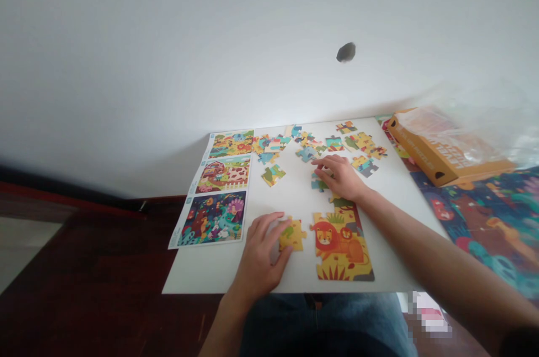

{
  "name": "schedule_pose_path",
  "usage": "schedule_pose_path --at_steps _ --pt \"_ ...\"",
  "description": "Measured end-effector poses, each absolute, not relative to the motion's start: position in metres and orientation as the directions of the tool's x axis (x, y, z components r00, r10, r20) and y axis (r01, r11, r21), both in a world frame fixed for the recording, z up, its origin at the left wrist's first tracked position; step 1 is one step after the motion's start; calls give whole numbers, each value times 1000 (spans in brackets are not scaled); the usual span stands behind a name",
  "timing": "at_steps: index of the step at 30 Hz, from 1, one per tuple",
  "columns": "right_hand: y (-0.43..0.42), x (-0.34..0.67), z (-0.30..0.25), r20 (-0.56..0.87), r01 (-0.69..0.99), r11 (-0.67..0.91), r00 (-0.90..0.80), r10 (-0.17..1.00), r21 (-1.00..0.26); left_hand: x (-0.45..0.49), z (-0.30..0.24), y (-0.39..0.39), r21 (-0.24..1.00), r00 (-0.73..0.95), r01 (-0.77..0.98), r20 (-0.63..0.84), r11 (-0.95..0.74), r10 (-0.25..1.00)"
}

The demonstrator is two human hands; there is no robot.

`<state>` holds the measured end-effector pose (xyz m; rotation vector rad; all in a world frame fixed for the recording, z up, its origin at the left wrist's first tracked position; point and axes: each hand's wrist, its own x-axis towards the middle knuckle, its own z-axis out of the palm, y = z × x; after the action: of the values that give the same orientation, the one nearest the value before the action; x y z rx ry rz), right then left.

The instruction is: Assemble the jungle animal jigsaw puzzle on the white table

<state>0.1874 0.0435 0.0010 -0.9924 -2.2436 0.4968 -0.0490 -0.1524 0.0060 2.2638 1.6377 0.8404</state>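
My left hand rests low on the table with its fingers spread, thumb and index finger touching a yellow puzzle piece with a green figure. To its right lies a joined puzzle section showing two lions on a yellow ground. Above that section, my right hand has bent fingers closed at a green and blue puzzle piece; the palm hides part of it. Under the right wrist, a strip of joined green and yellow pieces runs down to the lions. A loose green piece lies farther left.
Several loose puzzle pieces lie along the table's back, by the wall. Three printed picture sheets line the left side. At right, an orange puzzle box with clear plastic stands on a dark assembled puzzle.
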Motion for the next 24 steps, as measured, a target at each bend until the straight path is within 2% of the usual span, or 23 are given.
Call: schedule_pose_path --at_steps 2,5,16,24 --pt "44 188 0 386 527 642 -521 762 -556 -47 9 -155 470 292 789 279 -395 915" --pt "44 187 -1 377 528 651 -539 753 -546 -44 12 -154 459 318 793 249 -400 915" --pt "45 188 -3 354 556 676 -582 732 -484 -44 4 -147 391 198 869 287 -303 937" --pt "44 190 -2 365 556 690 -590 720 -463 -42 3 -147 377 184 879 297 -293 937"
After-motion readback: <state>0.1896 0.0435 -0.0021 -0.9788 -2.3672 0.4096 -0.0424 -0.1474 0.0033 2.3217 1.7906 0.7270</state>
